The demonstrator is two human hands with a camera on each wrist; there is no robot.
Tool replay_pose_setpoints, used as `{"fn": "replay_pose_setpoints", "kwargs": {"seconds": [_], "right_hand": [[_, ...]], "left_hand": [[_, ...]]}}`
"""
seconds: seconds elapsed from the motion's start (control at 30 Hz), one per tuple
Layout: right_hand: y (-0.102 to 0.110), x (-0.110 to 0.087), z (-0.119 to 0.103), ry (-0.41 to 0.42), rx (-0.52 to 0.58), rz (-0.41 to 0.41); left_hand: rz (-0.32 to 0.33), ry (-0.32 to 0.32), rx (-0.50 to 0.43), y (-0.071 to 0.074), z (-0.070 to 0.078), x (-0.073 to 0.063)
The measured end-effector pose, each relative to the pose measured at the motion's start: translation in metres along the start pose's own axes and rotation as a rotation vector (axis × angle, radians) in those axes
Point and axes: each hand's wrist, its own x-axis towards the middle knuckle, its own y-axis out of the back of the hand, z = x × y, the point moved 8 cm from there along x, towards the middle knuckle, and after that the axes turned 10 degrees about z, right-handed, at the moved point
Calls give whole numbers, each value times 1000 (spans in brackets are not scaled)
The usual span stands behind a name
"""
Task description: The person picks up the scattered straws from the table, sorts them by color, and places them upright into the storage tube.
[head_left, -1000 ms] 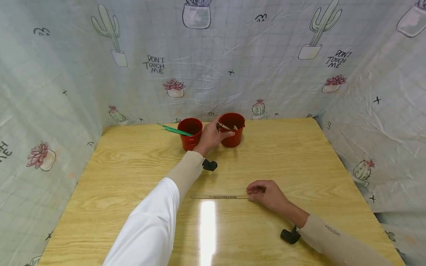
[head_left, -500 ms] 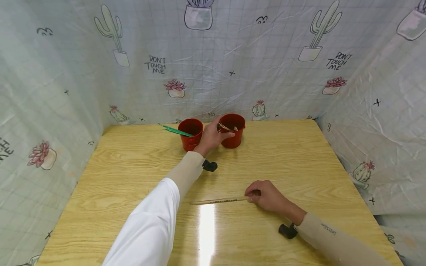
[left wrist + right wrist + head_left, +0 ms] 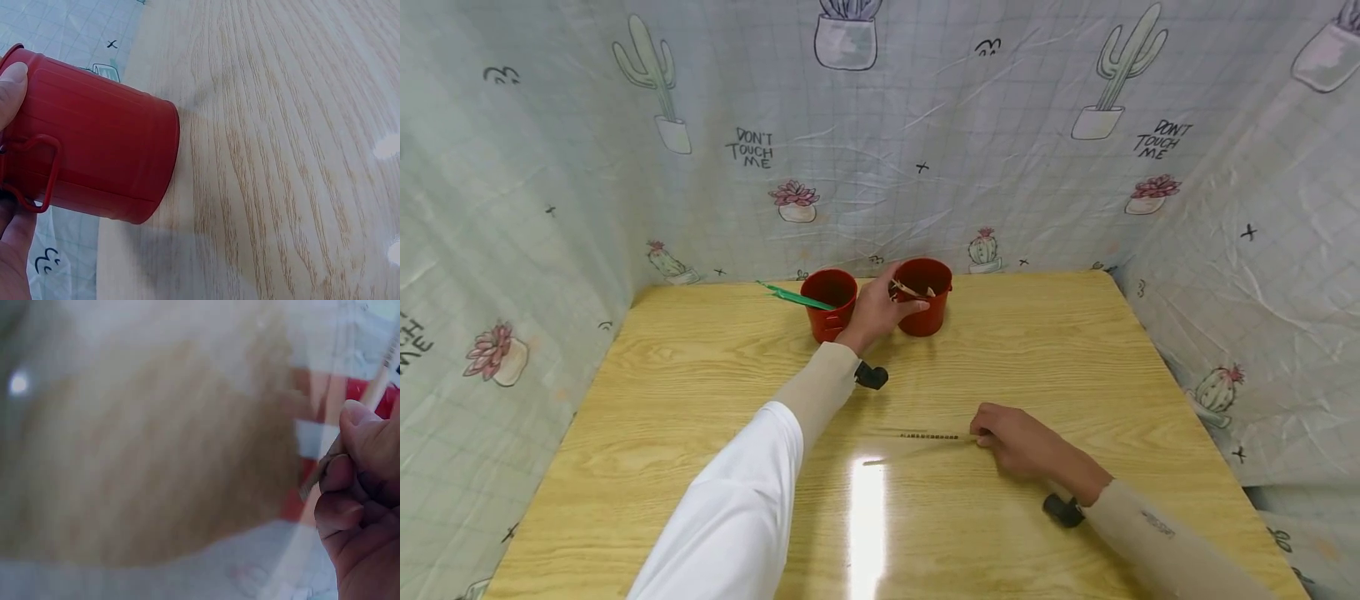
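My left hand [image 3: 876,308] grips the small red metal bucket [image 3: 925,318] on the right by its rim, thumb on the near side. In the left wrist view that bucket's wall [image 3: 106,137] and wire side handle [image 3: 53,172] show, with thumb and fingers at the rim. Several thin tan pieces [image 3: 912,288] stick up inside it. Nearer the front, my right hand [image 3: 1022,442] pinches one end of a thin wrapped straw [image 3: 929,436] printed with dark lettering. Its shadow falls apart from it on the table. In the right wrist view the straw [image 3: 375,387] runs between thumb and forefinger.
A second red bucket [image 3: 820,325] stands left of the held one, close by my left wrist, with green straws [image 3: 801,296] leaning out over its rim. Behind the wooden table [image 3: 700,358] hangs a cactus-print cloth [image 3: 917,117], which also lines both sides.
My right hand has picked the straw up off the table and shifted it a little to the right. The left hand has stayed at its bucket.
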Motion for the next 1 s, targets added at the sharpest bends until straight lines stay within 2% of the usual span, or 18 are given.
{"fn": "replay_pose_setpoints", "kwargs": {"seconds": [0.13, 0.27, 0.43, 0.8, 1.0], "right_hand": [[17, 5, 5, 18, 39, 117], [35, 17, 10, 31, 125, 231], [54, 38, 13, -25, 206, 302], [93, 90, 20, -178, 309, 477], [110, 120, 25, -173, 312, 566]], "left_hand": [[3, -5, -1, 2, -2, 1], [2, -9, -4, 2, 0, 1], [1, -9, -1, 2, 1, -1], [12, 0, 8, 0, 1, -2], [15, -4, 8, 1, 1, -2]]}}
